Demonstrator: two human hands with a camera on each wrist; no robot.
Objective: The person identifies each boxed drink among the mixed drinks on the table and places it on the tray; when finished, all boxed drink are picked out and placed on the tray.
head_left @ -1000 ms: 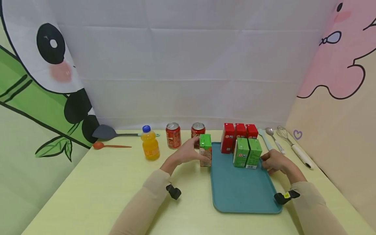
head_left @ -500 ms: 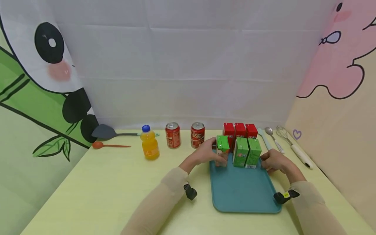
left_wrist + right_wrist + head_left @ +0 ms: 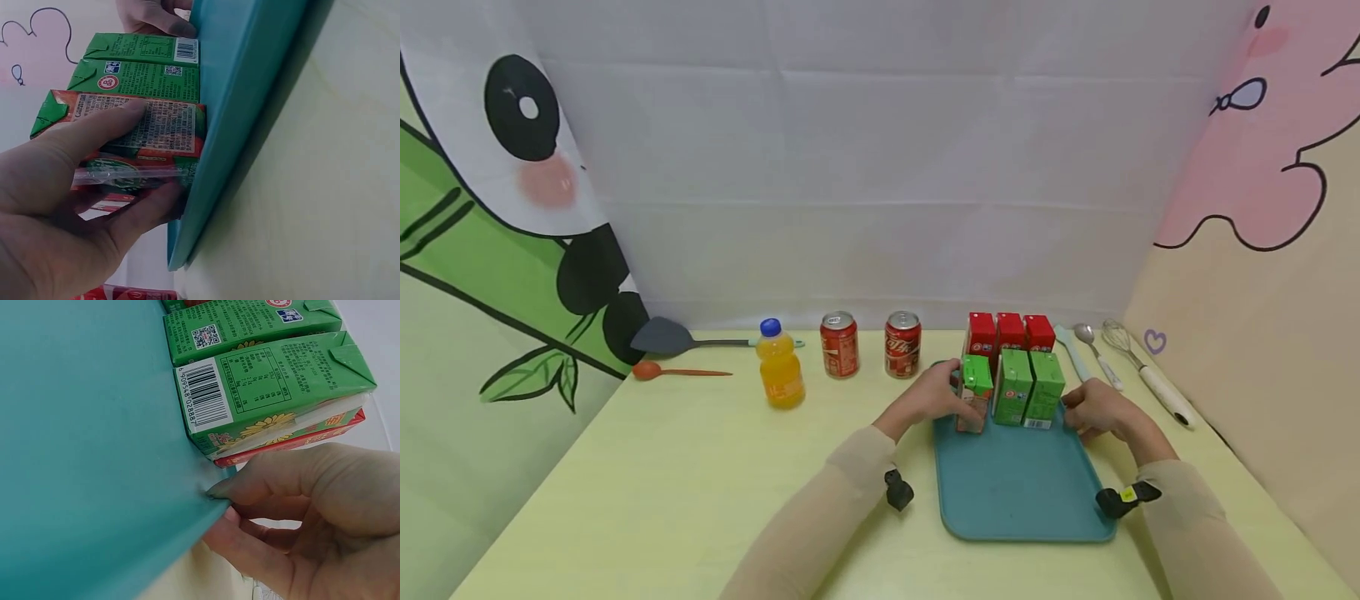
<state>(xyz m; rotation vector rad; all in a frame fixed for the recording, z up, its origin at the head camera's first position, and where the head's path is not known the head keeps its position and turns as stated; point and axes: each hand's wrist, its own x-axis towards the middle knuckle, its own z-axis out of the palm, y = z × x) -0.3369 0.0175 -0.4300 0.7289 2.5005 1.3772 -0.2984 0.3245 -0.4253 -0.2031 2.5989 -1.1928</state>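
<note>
My left hand (image 3: 934, 395) grips a green-topped juice carton (image 3: 976, 377) with an orange-brown printed side, thumb on one face and fingers on another. In the left wrist view a wrapped straw (image 3: 131, 176) runs along this carton, whose base is at the teal tray (image 3: 234, 94). Beside it stand two green drink cartons (image 3: 1028, 387), upright on the tray. Behind them is a row of three red cartons (image 3: 1009, 333). My right hand (image 3: 1101, 410) pinches the tray's right rim between thumb and fingers, close to the outer green carton (image 3: 275, 387).
Two red soda cans (image 3: 902, 345) and an orange juice bottle (image 3: 781, 367) stand left of the tray. Farther left lie a dark spatula (image 3: 664, 337) and a red spoon (image 3: 651, 371). A whisk (image 3: 1157, 383) and a metal spoon (image 3: 1097, 354) lie at the right.
My left hand has carried the juice carton rightward from beside the tray to the tray's left part, near the green cartons. My right hand has stayed at the rim.
</note>
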